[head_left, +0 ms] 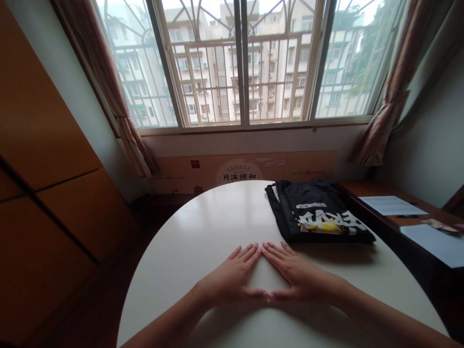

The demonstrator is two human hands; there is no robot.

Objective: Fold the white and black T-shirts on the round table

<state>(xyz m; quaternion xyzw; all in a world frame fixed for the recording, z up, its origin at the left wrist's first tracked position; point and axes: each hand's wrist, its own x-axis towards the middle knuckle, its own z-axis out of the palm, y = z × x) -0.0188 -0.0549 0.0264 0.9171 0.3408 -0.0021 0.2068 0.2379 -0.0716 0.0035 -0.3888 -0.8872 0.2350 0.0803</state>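
Observation:
My left hand (237, 273) lies flat on the white round table (188, 241), fingers stretched out and pointing away from me. Beside it my right hand (290, 273) rests flat in the same way. Fingertips and thumb tips of the two hands meet or nearly meet, framing a triangle of bare tabletop. Neither hand holds anything. Just beyond my right hand sits a stack of folded black clothing (290, 224), with white lettering and a yellow print on its top piece.
A brown wooden desk (348, 188) with white paper sheets (393, 205) stands at the right. Orange-brown cabinets (54, 212) rise on the left. Ahead are a barred window (241, 67), tied curtains (126, 140) and a printed cardboard panel (174, 166) low against the wall.

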